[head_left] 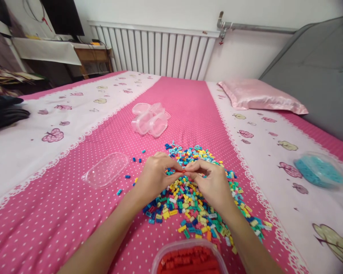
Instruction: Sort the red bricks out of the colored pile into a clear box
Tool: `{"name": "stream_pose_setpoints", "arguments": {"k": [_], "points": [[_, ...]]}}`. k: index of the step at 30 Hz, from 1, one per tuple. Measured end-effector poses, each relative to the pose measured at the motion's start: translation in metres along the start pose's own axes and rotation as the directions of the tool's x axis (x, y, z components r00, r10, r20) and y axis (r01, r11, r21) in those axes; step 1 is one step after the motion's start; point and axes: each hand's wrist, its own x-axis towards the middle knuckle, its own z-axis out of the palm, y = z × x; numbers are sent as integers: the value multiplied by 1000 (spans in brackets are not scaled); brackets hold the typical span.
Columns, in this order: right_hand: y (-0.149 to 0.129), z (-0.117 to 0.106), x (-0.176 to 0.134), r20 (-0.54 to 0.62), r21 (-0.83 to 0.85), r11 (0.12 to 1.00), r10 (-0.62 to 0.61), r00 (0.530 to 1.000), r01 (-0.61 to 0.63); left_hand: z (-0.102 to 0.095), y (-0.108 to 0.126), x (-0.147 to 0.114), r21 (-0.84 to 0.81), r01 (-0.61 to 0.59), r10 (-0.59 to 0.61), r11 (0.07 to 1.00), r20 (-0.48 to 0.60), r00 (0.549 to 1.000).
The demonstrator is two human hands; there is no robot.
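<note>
Red piece [183,171], tiny, sits mid-air between fingertips, over the far part of the pile; one brick or several joined, too small to tell. Left hand [154,173] pinches it from its side, thumb against forefinger; right hand [213,182] does the same opposite, fingertips of both nearly meeting. For good handling: light pinch at the ends, both hands level, piece square between them, any push straight rather than twisted, since small bricks likely skew or pop loose. Staying low over the pile seems wise, though a dropped red bit could get lost among the mixed colours, so worth watching it. Fingertips hide most of the piece; tilting it slightly would probably help check alignment. Below and around: pile [188,199] of loose bricks, blue, yellow, green, white, some pink, a few strays off to the left. Nearest the body, tub [188,242] with red bricks [185,262] inside, just beside the pile's near edge. Lid [106,170] left of the pile, flat; see-through tubs [150,121] bunched farther out. Blue tub [318,171] well off right. All on the bed [183,101]; pillow [263,95] far right, radiator [160,49] behind.
</note>
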Motion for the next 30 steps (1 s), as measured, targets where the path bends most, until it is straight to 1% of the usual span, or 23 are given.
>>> {"name": "stream_pose_setpoints", "arguments": {"k": [4, 7, 10, 14, 17, 19, 24, 28, 30], "points": [[0, 1, -1, -15, -36, 998, -43, 999, 43, -2, 0, 0, -95, 98, -95, 991, 36, 995], [-2, -1, -1, -18, -25, 998, -57, 998, 57, -2, 0, 1, -179, 184, -175, 966, 69, 982], [-3, -3, 0, -12, -11, 998, -69, 998, 69, -3, 2, 2, -208, 215, -201, 954, 86, 976], [-3, -3, 0, -1, 54, 998, -40, 999, 40, -4, 4, 3, -188, 174, -160, 967, 84, 984], [-3, -2, 1, -4, 155, 988, -18, 1000, 18, -5, 4, 2, -151, 113, -105, 982, 55, 993], [-4, -3, 2, -13, 193, 981, -13, 1000, 15, -5, 4, 2, -133, 79, -75, 988, 33, 997], [-7, -6, 2, 2, 178, 984, -22, 1000, 21, -6, 4, 0, -109, 40, -41, 993, -9, 999], [-9, -3, 0, -48, 155, 988, -16, 999, 24, -5, 4, 0, -105, 21, -23, 994, -25, 999], [-9, -2, 0, -54, 146, 989, -12, 998, 20, -4, 4, 0, -103, 15, -18, 995, -31, 999]]}}
